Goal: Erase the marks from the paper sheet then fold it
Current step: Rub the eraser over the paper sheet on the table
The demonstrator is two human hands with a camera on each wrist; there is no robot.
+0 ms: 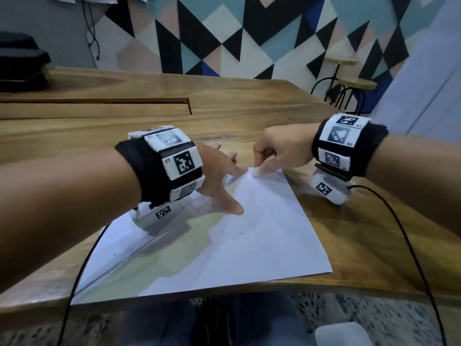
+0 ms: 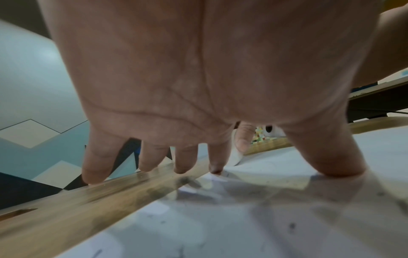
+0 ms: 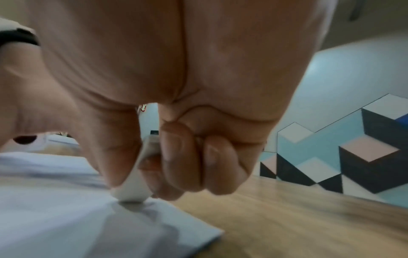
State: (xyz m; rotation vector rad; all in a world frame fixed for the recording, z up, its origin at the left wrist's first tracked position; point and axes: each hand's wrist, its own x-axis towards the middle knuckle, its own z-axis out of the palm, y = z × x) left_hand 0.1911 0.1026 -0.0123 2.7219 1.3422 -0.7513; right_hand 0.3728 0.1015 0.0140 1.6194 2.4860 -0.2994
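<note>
My left hand is pressing the paper sheet with spread fingers; my right hand fingers are pinching the eraser on its far corner.

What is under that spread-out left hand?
The left hand presses its thumb and forefinger on the paper sheet lying on the wooden table. Any marks beneath the fingertips are hidden.

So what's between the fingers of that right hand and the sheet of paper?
A white eraser: the right hand pinches it and presses its tip on the paper sheet near the far corner. The right wrist view shows it best.
</note>
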